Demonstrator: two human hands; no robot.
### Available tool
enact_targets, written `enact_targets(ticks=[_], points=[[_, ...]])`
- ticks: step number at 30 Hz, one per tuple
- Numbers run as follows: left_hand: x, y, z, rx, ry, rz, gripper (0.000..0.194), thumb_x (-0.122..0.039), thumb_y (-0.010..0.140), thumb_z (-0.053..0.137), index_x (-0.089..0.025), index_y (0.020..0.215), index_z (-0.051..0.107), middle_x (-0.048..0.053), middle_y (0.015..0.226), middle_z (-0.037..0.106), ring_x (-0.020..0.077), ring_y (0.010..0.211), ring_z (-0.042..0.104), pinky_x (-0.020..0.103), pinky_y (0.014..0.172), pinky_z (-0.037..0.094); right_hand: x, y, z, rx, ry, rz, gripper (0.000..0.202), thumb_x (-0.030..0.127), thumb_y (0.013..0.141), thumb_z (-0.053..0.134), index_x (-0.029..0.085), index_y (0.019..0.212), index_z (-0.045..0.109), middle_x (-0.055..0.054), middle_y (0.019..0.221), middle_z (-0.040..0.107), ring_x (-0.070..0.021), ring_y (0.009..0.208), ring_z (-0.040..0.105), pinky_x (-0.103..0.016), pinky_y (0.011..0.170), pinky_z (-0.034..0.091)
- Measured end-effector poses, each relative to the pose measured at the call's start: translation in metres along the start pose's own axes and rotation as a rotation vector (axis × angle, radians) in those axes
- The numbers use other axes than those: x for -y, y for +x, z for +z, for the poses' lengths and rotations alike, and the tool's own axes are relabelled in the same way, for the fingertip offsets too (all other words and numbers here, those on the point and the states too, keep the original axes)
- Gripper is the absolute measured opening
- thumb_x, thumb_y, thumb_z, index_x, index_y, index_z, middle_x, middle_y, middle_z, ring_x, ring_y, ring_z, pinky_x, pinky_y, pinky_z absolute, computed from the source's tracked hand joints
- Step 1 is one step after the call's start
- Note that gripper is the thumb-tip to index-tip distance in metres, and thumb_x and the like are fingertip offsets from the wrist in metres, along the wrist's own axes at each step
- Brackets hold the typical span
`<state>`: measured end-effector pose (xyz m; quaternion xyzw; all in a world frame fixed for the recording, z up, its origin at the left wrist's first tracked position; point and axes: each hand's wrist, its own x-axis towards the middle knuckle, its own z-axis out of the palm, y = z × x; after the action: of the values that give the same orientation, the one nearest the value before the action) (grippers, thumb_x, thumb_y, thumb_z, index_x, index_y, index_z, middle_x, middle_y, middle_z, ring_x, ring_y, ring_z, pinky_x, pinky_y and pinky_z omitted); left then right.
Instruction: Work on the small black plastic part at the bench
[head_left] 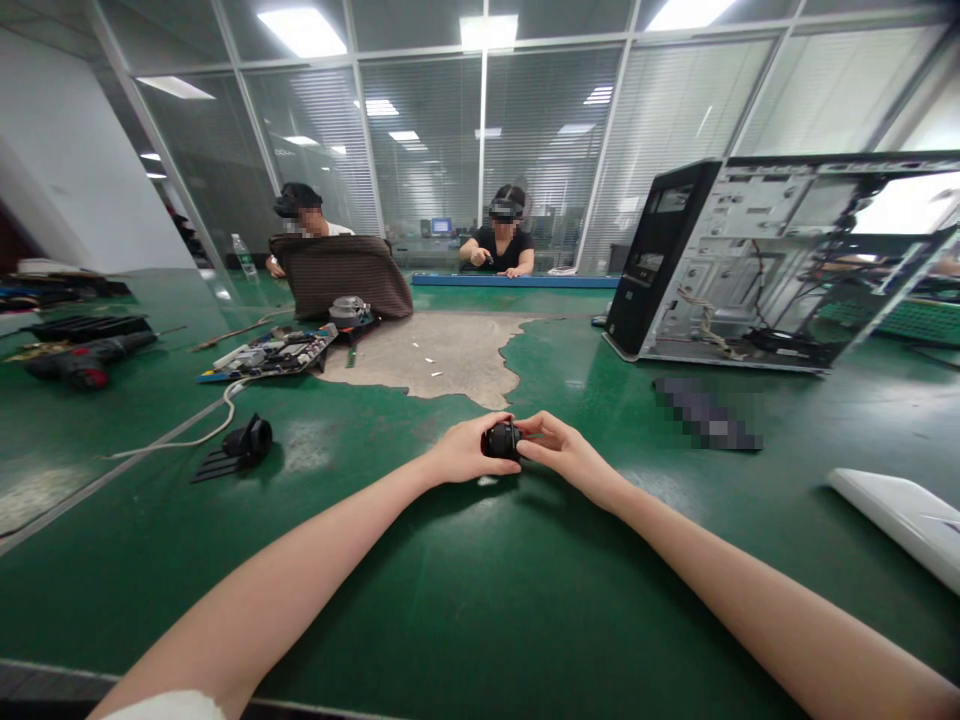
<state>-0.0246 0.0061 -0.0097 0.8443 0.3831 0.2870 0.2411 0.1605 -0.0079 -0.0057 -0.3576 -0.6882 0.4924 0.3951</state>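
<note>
So both arms are stretched out over the green table (480, 620), and the left hand (469, 452) and right hand (559, 450) are each gripping a small black round part (501, 440) between them, fingers curled around its sides, just above the tabletop near the worn bare patch (431, 355). Off to the right sits an open computer case (750, 265), a circuit board (274, 352) and another black part (247, 440) lie to the left, and two people sit at the far end.

PC case (757, 265) on table (480, 600) far right, circuit board (270, 355) far left, w/ hands (517, 450) between, nearer.
</note>
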Motion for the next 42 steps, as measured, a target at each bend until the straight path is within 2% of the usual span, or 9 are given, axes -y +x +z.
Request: enact_targets(ticks=[5, 10, 13, 17, 23, 30, 34, 38, 42], points=[[-0.001, -0.002, -0.003, -0.007, -0.033, -0.015, 0.07, -0.043, 0.059, 0.067, -0.02, 0.12, 0.042, 0.006, 0.117, 0.052, 0.0235, 0.104, 0.05, 0.035, 0.09, 0.037, -0.005, 0.003, 0.002, -0.076, -0.062, -0.02, 0.022, 0.03, 0.072, 0.059, 0.019, 0.089, 0.05, -0.003, 0.091, 0.06, -0.0155, 0.081, 0.06, -0.034, 0.078, 0.046], [0.004, 0.001, -0.001, -0.022, -0.176, -0.022, 0.068, -0.038, 0.057, 0.07, -0.019, 0.117, 0.045, 0.007, 0.112, 0.055, 0.0228, 0.1, 0.052, 0.036, 0.089, 0.038, -0.004, 0.001, 0.005, -0.021, -0.051, -0.03, 0.024, 0.028, 0.072, 0.059, 0.02, 0.092, 0.049, -0.004, 0.097, 0.058, -0.016, 0.084, 0.06, -0.035, 0.079, 0.047], [0.006, 0.002, -0.001, -0.038, -0.266, -0.039, 0.069, -0.036, 0.056, 0.072, -0.016, 0.117, 0.046, 0.009, 0.112, 0.055, 0.0232, 0.101, 0.052, 0.037, 0.089, 0.037, 0.001, -0.001, 0.007, -0.03, -0.044, -0.068, 0.025, 0.026, 0.07, 0.061, 0.02, 0.09, 0.049, -0.003, 0.1, 0.057, -0.0168, 0.087, 0.058, -0.036, 0.082, 0.046], [0.005, 0.003, -0.001, -0.037, -0.313, -0.053, 0.067, -0.033, 0.055, 0.073, -0.016, 0.115, 0.048, 0.008, 0.109, 0.056, 0.0231, 0.099, 0.052, 0.037, 0.088, 0.038, 0.005, -0.001, 0.009, -0.028, -0.008, -0.045, 0.021, 0.031, 0.073, 0.058, 0.02, 0.089, 0.05, -0.003, 0.095, 0.058, -0.0156, 0.084, 0.058, -0.036, 0.08, 0.047], [0.004, 0.003, -0.002, -0.02, -0.351, -0.064, 0.063, -0.032, 0.055, 0.073, -0.015, 0.111, 0.051, 0.007, 0.103, 0.058, 0.0221, 0.094, 0.054, 0.036, 0.084, 0.041, -0.001, 0.006, 0.01, -0.135, -0.028, -0.002, 0.022, 0.034, 0.072, 0.058, 0.019, 0.086, 0.05, -0.002, 0.088, 0.056, -0.0129, 0.073, 0.057, -0.031, 0.068, 0.05], [0.006, 0.005, -0.002, -0.003, -0.518, -0.089, 0.064, -0.027, 0.057, 0.072, -0.015, 0.114, 0.047, 0.008, 0.104, 0.058, 0.0214, 0.095, 0.055, 0.036, 0.084, 0.041, 0.003, 0.002, 0.008, -0.059, -0.114, -0.056, 0.03, 0.029, 0.071, 0.058, 0.022, 0.099, 0.048, -0.001, 0.087, 0.054, -0.0126, 0.072, 0.058, -0.032, 0.072, 0.048], [0.006, 0.005, -0.002, -0.011, -0.483, -0.106, 0.066, -0.028, 0.055, 0.074, -0.014, 0.114, 0.048, 0.008, 0.104, 0.058, 0.0217, 0.096, 0.054, 0.036, 0.085, 0.041, 0.004, 0.003, 0.008, -0.042, -0.063, -0.05, 0.026, 0.032, 0.073, 0.057, 0.022, 0.095, 0.049, -0.001, 0.091, 0.056, -0.0136, 0.077, 0.059, -0.032, 0.074, 0.048], [0.006, 0.005, -0.001, -0.032, -0.429, -0.098, 0.065, -0.03, 0.053, 0.074, -0.015, 0.112, 0.05, 0.007, 0.103, 0.058, 0.0216, 0.093, 0.055, 0.036, 0.084, 0.042, 0.001, 0.007, 0.008, -0.09, -0.041, -0.025, 0.02, 0.036, 0.076, 0.051, 0.021, 0.089, 0.05, -0.001, 0.086, 0.057, -0.0132, 0.074, 0.058, -0.031, 0.07, 0.049], [0.008, 0.007, -0.002, -0.063, -0.526, -0.121, 0.059, -0.031, 0.058, 0.072, -0.016, 0.111, 0.05, 0.007, 0.102, 0.058, 0.02, 0.092, 0.056, 0.035, 0.084, 0.042, -0.003, 0.006, 0.008, -0.068, -0.116, -0.022, 0.023, 0.03, 0.074, 0.054, 0.021, 0.094, 0.047, 0.0, 0.081, 0.056, -0.0129, 0.069, 0.057, -0.03, 0.067, 0.048]])
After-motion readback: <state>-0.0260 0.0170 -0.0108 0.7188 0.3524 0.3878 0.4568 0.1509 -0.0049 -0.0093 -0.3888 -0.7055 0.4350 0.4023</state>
